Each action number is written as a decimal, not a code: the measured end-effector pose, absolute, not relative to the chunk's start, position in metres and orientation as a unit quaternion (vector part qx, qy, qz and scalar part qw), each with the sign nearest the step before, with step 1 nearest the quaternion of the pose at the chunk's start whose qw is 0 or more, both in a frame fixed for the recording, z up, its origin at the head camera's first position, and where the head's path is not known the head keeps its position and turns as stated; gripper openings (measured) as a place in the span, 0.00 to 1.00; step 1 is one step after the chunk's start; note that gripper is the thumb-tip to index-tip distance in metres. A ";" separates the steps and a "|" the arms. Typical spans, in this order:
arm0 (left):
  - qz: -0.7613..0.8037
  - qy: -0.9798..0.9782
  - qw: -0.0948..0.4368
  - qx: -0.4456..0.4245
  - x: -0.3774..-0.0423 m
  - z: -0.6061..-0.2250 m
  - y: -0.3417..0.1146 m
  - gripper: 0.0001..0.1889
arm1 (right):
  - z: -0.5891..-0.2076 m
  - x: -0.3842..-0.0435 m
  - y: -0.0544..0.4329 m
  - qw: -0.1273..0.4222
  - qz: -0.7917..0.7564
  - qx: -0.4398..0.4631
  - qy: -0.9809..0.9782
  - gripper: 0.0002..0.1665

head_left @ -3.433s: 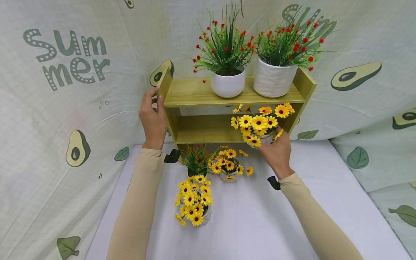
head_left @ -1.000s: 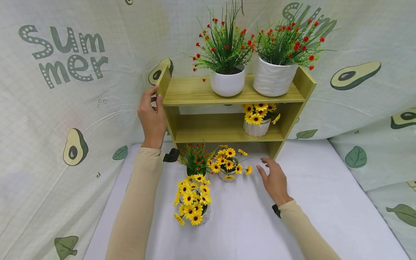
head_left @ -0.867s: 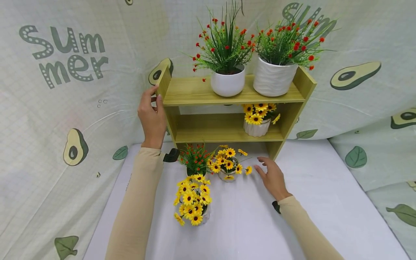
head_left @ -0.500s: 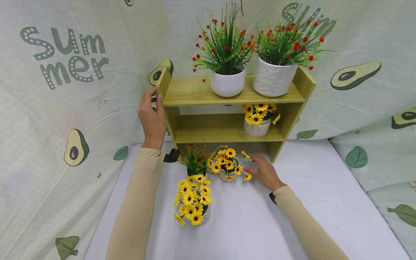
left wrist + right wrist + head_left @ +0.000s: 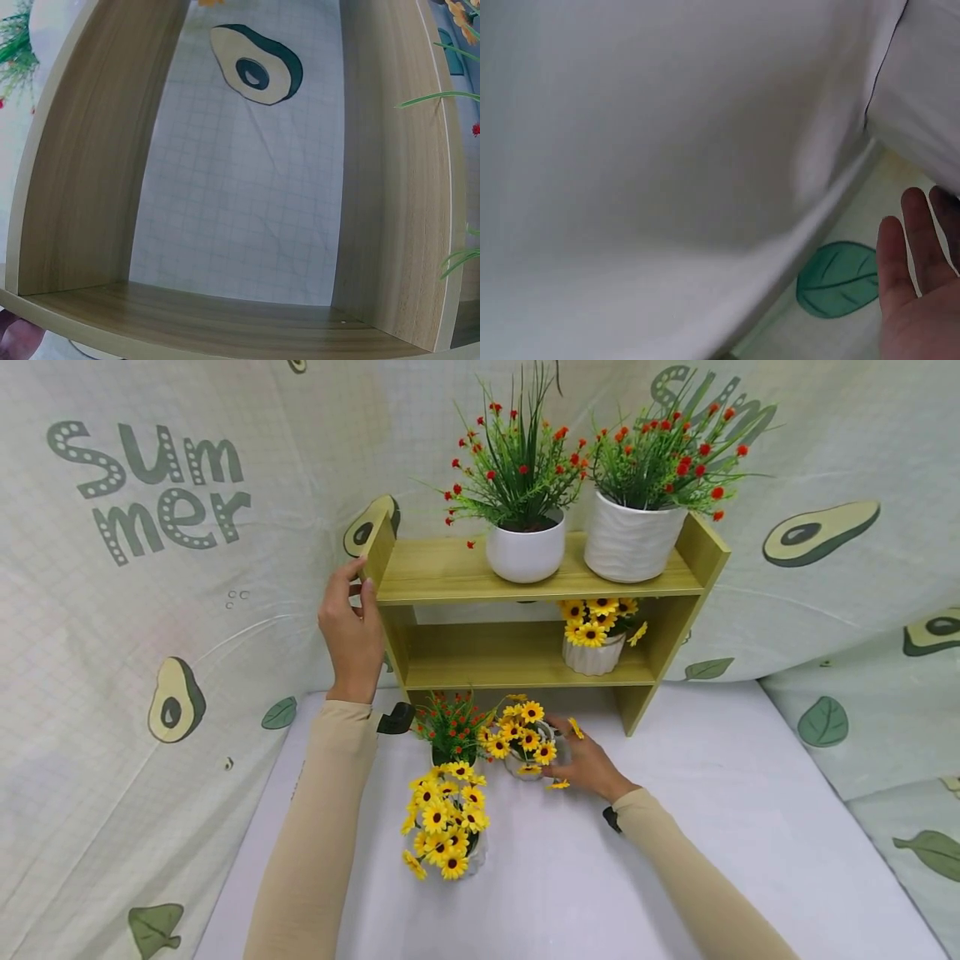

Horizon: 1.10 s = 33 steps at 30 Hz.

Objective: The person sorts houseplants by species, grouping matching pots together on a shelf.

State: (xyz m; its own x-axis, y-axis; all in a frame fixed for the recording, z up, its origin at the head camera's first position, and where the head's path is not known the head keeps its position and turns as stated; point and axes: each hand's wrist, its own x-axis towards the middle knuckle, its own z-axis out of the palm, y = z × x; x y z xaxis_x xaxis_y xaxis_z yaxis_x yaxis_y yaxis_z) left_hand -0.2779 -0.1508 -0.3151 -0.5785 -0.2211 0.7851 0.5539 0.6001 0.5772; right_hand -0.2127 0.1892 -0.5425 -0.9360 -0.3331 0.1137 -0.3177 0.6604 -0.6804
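My left hand point(image 5: 349, 631) holds the left side panel of a wooden shelf point(image 5: 487, 681) near its top corner. In the left wrist view a fingertip point(image 5: 18, 335) shows outside that panel. My right hand point(image 5: 588, 764) is at the right side of a small pot of yellow daisies point(image 5: 528, 739) on the table, thumb in front and fingers behind, partly hidden by the blooms. In the right wrist view its fingers point(image 5: 922, 240) look fairly straight. Beside that pot stands a small red-flowered plant point(image 5: 453, 731), with another yellow daisy pot point(image 5: 446, 827) in front.
On the top shelf stand two white pots, a round one point(image 5: 527, 553) and a wavy one point(image 5: 633, 539), with red-flowered greenery. A third daisy pot point(image 5: 592, 656) sits at the right of the middle shelf. Printed cloth point(image 5: 172, 610) hangs behind the white table point(image 5: 712, 827).
Earlier my right hand set a daisy pot on the middle shelf and let go. It has since moved down and left to the daisy pot on the table, bending some stems. My left hand stayed.
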 end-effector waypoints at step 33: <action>-0.435 -0.775 0.444 -0.110 -0.277 -0.316 -0.151 0.16 | -0.530 -0.192 0.166 -0.093 -0.470 -0.157 0.863 0.51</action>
State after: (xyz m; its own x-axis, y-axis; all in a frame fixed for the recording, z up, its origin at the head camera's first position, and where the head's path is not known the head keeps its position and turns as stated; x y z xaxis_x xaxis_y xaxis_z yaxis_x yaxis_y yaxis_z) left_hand -0.2772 -0.1514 -0.3160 -0.5809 -0.2160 0.7848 0.5578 0.5965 0.5771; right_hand -0.1918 0.1657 -0.5301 -0.9330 -0.1836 0.3095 -0.3596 0.5078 -0.7828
